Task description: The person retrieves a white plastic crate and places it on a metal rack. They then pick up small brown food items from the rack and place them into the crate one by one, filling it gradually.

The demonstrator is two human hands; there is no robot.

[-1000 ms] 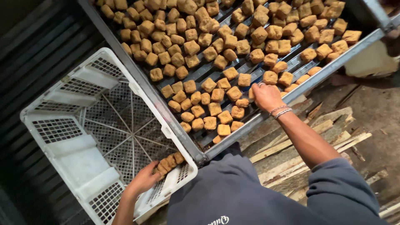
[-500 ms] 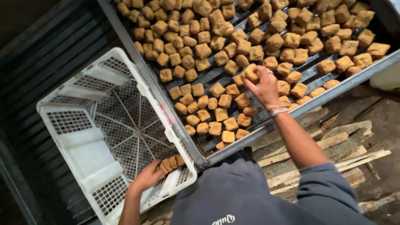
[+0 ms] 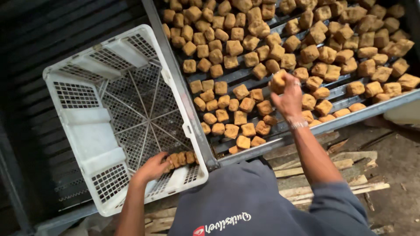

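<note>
**Stock sheet: fried cubes, rack to crate**

Dark slatted flooring, timber offcuts near right. I log a metal rack [image 3: 332,120] far right, loaded with brown cubes [image 3: 245,57]. My right hand [image 3: 288,94] is pinched around one cube [image 3: 278,81], lifted off the rack. My left hand [image 3: 151,168] rests fingers loosely curled on a short row of cubes [image 3: 181,158] in the white crate [image 3: 83,144], near left. Best practice, I judge: light pinch, rows tight. No labels seen.
</note>
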